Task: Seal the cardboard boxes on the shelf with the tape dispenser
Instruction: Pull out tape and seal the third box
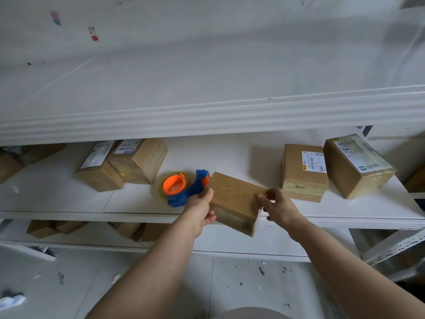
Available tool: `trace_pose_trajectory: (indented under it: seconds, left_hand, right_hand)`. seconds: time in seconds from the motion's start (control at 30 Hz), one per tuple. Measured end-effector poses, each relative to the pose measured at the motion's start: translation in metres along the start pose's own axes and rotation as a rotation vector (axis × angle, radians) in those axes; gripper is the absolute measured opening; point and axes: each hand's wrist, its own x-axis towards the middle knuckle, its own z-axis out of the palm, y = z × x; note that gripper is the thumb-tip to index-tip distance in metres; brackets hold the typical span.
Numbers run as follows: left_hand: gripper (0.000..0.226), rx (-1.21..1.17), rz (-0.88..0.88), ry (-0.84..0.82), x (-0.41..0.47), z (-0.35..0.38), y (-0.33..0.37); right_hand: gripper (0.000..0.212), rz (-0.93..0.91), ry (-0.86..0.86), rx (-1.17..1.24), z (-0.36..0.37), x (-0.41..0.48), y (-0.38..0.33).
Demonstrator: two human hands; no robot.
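Note:
A small brown cardboard box (234, 199) juts over the front edge of the white middle shelf (69, 199). My left hand (201, 209) grips its left end, thumb on top. My right hand (279, 207) pinches its right top edge with curled fingers. Just left of the box, a blue tape dispenser (184, 189) with an orange hub and a clear tape roll lies on the shelf, touching my left hand's back.
Two labelled boxes (124, 164) stand at the left of the shelf and two more (333, 166) at the right. The upper shelf's white edge (207, 116) overhangs. Several boxes (128, 230) sit on the lower shelf. The floor below is littered.

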Motion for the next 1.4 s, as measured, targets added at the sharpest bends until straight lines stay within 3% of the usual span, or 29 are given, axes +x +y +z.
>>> trace_pose_trajectory:
  seconds: [0.07,0.13,0.2,0.3,0.43,0.57,0.63,0.67,0.73,0.8,0.83,0.93,1.0,1.1,1.17,1.27,1.4]
  left_hand:
    - [0.037,-0.017,0.050,0.018,0.000,0.005,0.007]
    - [0.036,0.070,0.129,0.043,0.003,0.007,0.014]
    - [0.043,0.169,0.207,0.026,0.004,0.008,0.019]
    - [0.057,0.293,0.285,0.009,0.006,0.010,0.026]
    - [0.067,0.334,0.190,-0.050,0.003,0.014,0.033]
    - [0.077,0.037,-0.072,-0.264,-0.005,0.019,0.027]
    - [0.059,-0.121,-0.080,-0.331,-0.007,0.019,0.023]
    - [0.048,-0.173,-0.066,-0.335,-0.007,0.018,0.021]
    - [0.035,-0.216,-0.039,-0.325,-0.005,0.013,0.018]
    - [0.032,-0.088,0.040,-0.252,0.003,0.011,0.016]
    - [0.031,0.018,0.077,-0.187,0.005,0.010,0.015]
    - [0.035,0.080,0.077,-0.127,0.005,0.015,0.016]
    - [0.045,-0.082,0.001,-0.256,0.003,0.018,0.019]
    - [0.051,-0.138,0.064,-0.410,0.009,0.014,0.015]
    - [0.048,-0.110,0.148,-0.459,0.016,0.009,0.013]
    - [0.074,-0.096,0.162,-0.478,0.017,0.004,0.014]
    - [0.057,-0.079,0.079,-0.540,0.014,0.006,0.017]
  right_hand:
    - [0.046,0.017,0.037,-0.011,-0.006,0.000,-0.001]
    - [0.048,0.072,-0.001,0.171,-0.010,-0.002,-0.002]
    - [0.050,0.097,-0.033,0.329,-0.012,-0.008,-0.003]
    - [0.054,0.126,-0.032,0.340,-0.011,-0.013,-0.004]
    - [0.065,0.124,0.000,0.395,-0.011,-0.009,-0.008]
    - [0.036,0.000,-0.184,0.659,-0.011,-0.009,-0.021]
    - [0.017,-0.047,-0.191,0.702,-0.009,-0.006,-0.026]
    - [0.023,-0.040,-0.149,0.720,-0.008,-0.004,-0.026]
    - [0.063,0.003,-0.079,0.731,-0.006,0.002,-0.020]
    - [0.106,0.037,-0.085,0.671,-0.001,0.006,-0.014]
    - [0.115,0.026,-0.068,0.620,0.003,0.006,-0.010]
    - [0.086,-0.128,0.038,0.523,0.016,0.008,-0.005]
    - [0.073,-0.233,0.081,0.471,0.020,0.006,-0.005]
    - [0.066,-0.348,0.111,0.438,0.017,0.002,-0.009]
    - [0.070,-0.312,0.100,0.503,0.012,0.004,-0.010]
    - [0.047,-0.183,0.101,0.557,0.008,0.009,-0.008]
    - [0.023,-0.107,0.071,0.584,0.011,0.009,-0.001]
